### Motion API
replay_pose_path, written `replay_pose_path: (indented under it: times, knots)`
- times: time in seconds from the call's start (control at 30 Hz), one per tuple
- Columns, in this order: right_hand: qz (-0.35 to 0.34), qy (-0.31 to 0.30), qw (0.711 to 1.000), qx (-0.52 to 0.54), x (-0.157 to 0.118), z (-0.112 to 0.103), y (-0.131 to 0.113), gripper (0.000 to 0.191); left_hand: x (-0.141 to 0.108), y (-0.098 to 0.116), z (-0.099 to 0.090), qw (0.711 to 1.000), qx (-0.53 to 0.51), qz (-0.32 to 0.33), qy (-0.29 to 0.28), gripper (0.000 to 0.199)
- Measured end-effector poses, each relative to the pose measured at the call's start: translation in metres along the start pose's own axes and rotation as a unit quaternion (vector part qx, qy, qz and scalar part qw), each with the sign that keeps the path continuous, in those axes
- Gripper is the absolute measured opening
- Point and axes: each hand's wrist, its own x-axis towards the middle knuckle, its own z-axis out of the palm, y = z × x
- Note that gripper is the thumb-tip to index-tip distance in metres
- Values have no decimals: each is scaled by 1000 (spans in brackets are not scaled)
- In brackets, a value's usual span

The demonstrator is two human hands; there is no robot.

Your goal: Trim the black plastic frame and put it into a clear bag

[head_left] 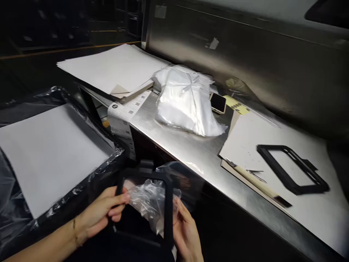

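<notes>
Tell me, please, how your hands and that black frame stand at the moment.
Left hand gripping black plastic frame by its side edge. Right hand behind it, against clear plastic bag. Plastic-wrapped board beside left forearm.

**Dim room, hard glare on the steel, soft focus toward the right**

You get strong glare off the steel table [191,153] and white plastic bag [185,103] near 12 o'clock, while the background at 10 o'clock sinks to near-black. The steel wall [245,47] at 2 o'clock smears into a soft sheen and bows with wide-lens distortion. The second black frame [291,169] at 3 o'clock blurs, but the black frame [144,174] you hold at 6 o'clock stays fairly sharp against deep shadow.
</notes>
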Motion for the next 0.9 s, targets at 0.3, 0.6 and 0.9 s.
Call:
replay_pose_path:
  times: [0.3,0.6,0.9]
  knots:
    - [-28,10,995,93,5,-12,-11,21,11,14,-29,989,128,3,-76,31]
    - [-138,-131,944,-268,10,11,-62,27,48,29,19,922,329,-70,-193,79]
    - [-256,-35,784,-564,-37,-41,-4,14,47,-9,8,929,339,-71,-131,32]
